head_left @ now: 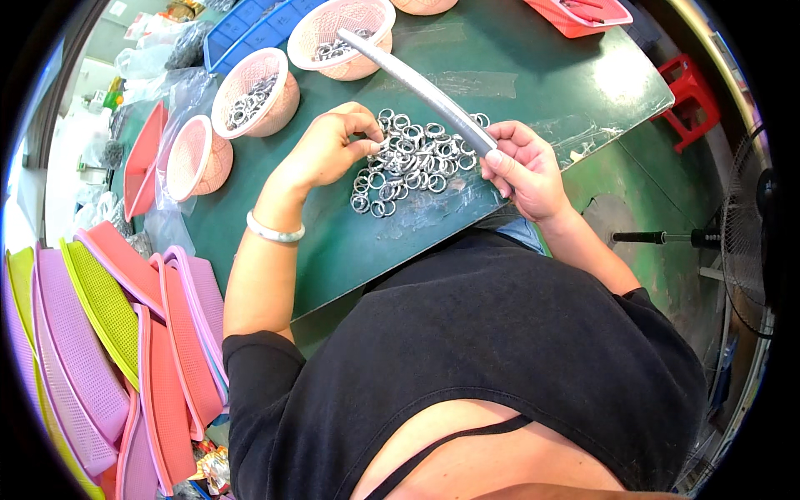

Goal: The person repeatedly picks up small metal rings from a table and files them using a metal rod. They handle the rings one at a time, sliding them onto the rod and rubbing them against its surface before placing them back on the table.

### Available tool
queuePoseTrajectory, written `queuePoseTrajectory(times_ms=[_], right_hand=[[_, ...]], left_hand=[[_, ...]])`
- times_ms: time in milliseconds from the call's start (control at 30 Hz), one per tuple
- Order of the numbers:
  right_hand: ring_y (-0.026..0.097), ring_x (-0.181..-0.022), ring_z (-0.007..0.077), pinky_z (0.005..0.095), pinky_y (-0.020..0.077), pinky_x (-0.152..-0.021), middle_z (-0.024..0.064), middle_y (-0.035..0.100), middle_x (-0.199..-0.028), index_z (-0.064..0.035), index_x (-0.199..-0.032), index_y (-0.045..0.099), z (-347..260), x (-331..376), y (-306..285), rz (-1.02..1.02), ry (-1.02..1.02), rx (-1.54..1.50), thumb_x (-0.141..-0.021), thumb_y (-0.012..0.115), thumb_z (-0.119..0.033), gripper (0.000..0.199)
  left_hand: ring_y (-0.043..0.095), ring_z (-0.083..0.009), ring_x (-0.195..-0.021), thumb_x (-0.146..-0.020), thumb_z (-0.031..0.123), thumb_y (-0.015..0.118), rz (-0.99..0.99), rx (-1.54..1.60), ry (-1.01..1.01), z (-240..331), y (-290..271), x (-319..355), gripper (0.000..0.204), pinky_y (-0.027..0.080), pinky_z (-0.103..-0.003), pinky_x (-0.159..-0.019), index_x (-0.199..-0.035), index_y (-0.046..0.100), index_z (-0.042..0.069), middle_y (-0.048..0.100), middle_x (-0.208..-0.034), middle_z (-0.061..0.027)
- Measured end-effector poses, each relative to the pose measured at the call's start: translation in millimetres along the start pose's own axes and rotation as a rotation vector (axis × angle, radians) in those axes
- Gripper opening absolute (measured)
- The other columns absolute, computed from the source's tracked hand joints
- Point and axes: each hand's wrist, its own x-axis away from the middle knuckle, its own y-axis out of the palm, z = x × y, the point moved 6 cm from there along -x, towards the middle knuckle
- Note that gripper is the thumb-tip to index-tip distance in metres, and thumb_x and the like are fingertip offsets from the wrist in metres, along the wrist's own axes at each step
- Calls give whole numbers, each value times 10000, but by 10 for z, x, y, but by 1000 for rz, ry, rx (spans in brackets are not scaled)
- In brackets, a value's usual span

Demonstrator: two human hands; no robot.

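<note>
From where I stand, four round pink baskets line the far and left side of the green worktable (575, 79): the one near the top (358, 70) and the one beside it (282, 115) hold loose metal rings, the third (220, 162) sits closest to the table's left edge, and the fourth (425, 5) is cut off by the top of the view. One blue plastic tray (218, 50) stands behind them, its contents too small to make out, and one coral-red tray (583, 28) at the far right holds red-handled tools (583, 11). To the lower left, perforated plastic baskets (167, 392) in purple, lime and coral overlap too closely to count. A single pile of silvery rings (408, 158), dozens of them, lies on the table between the two hands. The right hand (527, 171) has thumb and fingers clamped around the thick end of one tapered metal rod (417, 82), which slants over the pile, its thin tip toward the top basket. The left hand (337, 140) has thumb and forefinger tips close together at the pile's left edge; I can't tell whether a ring sits between them.
</note>
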Motion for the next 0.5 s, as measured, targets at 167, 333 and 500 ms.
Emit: queuePoseTrajectory(times_ms=[167, 333, 500], right_hand=[[432, -513, 40, 152, 324, -428, 53, 540, -707, 26, -1011, 451, -7, 10, -6, -36, 27, 34, -789, 573, -99, 282], [435, -527, 38, 150, 314, -420, 47, 536, -712, 27, -1017, 453, -13, 13, 32, -67, 46, 73, -794, 564, -100, 280], [409, -515, 17, 143, 290, -406, 31, 533, -712, 17, -1013, 462, 18, 4, 70, -99, 69, 151, -785, 539, -44, 248]], left_hand=[[543, -128, -828, -853, 73, 464, 230, 648, -114, -165, -124, 26, 82, 447, -250, -700, -915, 507, 40, 572, -907, -67], [587, -195, -799, -878, 115, 429, 412, 1136, 3, -148, -203, 72, 124, 489, -285, -686, -938, 486, 22, 587, -899, -125], [557, -150, -645, -894, 140, 403, 529, 1270, 110, -210, -240, 125, 155, 457, -234, -561, -947, 500, 31, 575, -794, -99]])
